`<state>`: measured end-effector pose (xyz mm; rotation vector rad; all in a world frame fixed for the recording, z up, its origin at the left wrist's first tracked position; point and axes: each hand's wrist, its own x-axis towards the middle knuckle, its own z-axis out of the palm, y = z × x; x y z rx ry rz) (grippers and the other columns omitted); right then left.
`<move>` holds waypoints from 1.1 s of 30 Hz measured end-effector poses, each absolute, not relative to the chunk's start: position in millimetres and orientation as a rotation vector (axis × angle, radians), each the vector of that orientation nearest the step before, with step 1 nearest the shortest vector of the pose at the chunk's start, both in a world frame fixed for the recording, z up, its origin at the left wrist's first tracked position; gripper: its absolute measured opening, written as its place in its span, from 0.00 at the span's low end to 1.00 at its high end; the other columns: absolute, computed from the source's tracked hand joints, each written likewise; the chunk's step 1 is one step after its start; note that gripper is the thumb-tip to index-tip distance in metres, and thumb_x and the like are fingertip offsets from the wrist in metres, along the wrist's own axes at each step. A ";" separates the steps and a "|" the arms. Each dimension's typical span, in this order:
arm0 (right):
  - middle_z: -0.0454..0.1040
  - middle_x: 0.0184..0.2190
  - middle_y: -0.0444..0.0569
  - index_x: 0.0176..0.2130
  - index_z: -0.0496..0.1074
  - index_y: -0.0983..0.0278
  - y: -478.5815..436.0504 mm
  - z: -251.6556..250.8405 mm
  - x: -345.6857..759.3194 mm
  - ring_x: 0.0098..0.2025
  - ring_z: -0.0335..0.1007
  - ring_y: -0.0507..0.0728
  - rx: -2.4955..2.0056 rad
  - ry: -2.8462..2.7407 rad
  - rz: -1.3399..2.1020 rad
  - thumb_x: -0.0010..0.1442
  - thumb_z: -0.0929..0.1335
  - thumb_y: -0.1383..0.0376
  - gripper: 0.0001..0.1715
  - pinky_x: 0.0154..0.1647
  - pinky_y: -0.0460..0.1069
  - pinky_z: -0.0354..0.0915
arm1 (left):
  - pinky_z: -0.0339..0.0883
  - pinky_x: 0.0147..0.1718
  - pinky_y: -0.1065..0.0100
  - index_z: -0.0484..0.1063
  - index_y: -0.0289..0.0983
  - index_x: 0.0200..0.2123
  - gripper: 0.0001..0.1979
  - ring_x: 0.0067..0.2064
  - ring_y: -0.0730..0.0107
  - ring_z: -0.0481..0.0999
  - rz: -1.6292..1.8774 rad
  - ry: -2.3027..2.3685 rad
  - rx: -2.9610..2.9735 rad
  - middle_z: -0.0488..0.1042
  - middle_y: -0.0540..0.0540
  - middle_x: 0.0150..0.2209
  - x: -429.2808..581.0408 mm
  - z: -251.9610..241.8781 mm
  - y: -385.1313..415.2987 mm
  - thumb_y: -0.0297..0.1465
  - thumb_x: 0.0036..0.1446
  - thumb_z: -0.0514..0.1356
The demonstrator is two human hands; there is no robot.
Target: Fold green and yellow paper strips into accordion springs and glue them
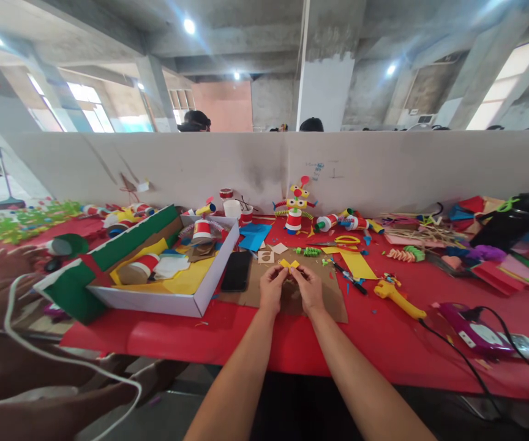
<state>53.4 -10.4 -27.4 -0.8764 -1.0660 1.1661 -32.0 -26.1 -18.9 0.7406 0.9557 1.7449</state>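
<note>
My left hand [273,285] and my right hand [308,286] meet over a brown cardboard sheet [333,301]. Between them is a small piece of yellow paper [289,264], pinched by the fingertips of both hands. A black phone [236,271] lies left of my left hand. Beyond my fingers lie a cardboard scrap with a cut-out [266,256] and a green spring-like paper coil [311,252]. To the right are a yellow paper sheet [355,262], a dark pen [349,278] and yellow-handled scissors [348,239].
A white-walled box [200,300] holds paper and cup pieces at left. A cup figure [294,220] stands by the partition [191,165]. At right lie a yellow glue gun [400,299] with a cable and a purple device [473,331]. Another person's hand [2,269] is at far left.
</note>
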 end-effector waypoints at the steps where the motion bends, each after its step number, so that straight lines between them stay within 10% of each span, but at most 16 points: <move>1: 0.73 0.25 0.44 0.29 0.73 0.65 -10.4 -27.0 53.5 0.25 0.65 0.52 -0.881 -1.065 1.160 0.45 0.69 0.56 0.14 0.27 0.46 0.61 | 0.62 0.28 0.73 0.74 0.34 0.27 0.12 0.25 0.75 0.71 1.742 0.954 0.739 0.74 0.50 0.24 -32.0 -19.1 -26.0 0.34 0.37 0.67; 33: 0.74 0.26 0.44 0.29 0.74 0.65 -11.8 -24.5 54.0 0.28 0.66 0.52 -0.888 -0.981 1.185 0.43 0.70 0.55 0.17 0.31 0.46 0.62 | 0.62 0.29 0.71 0.76 0.33 0.27 0.14 0.26 0.73 0.72 1.680 1.000 0.668 0.76 0.47 0.24 -33.7 -23.4 -24.1 0.32 0.32 0.69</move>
